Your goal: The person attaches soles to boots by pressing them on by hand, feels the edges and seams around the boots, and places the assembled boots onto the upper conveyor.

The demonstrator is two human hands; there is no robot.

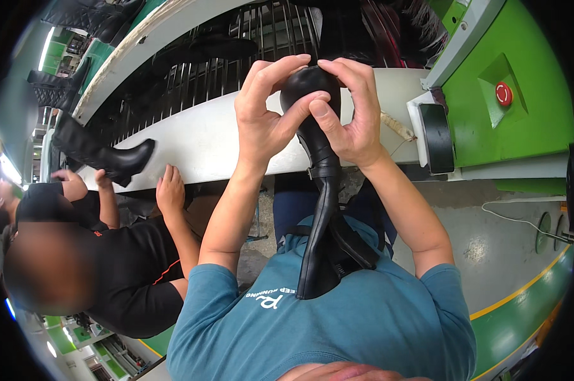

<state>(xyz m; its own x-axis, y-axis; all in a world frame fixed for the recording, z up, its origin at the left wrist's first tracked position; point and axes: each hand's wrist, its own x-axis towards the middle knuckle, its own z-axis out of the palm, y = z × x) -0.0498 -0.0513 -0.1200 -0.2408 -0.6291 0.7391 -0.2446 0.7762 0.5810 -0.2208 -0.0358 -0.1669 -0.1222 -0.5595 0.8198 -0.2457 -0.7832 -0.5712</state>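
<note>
A black leather boot (pixel 315 143) is held up in front of me, its rounded toe pointing away and its shaft, open along a zip, hanging down against my blue-green shirt. My left hand (pixel 269 105) grips the left side of the toe, thumb on top and fingertips at the tip. From the right, my right hand (pixel 352 111) grips the same toe, its thumb beside the left one. A strap crosses the boot at the ankle. The sole is hidden from view.
A white bench edge (pixel 204 136) runs beneath the boot, with a rack of metal rods (pixel 191 89) beyond. On the left a co-worker in black holds another black boot (pixel 102 149). To the right stand a green machine panel with a red button (pixel 503 94) and a dark phone-like device (pixel 435 136).
</note>
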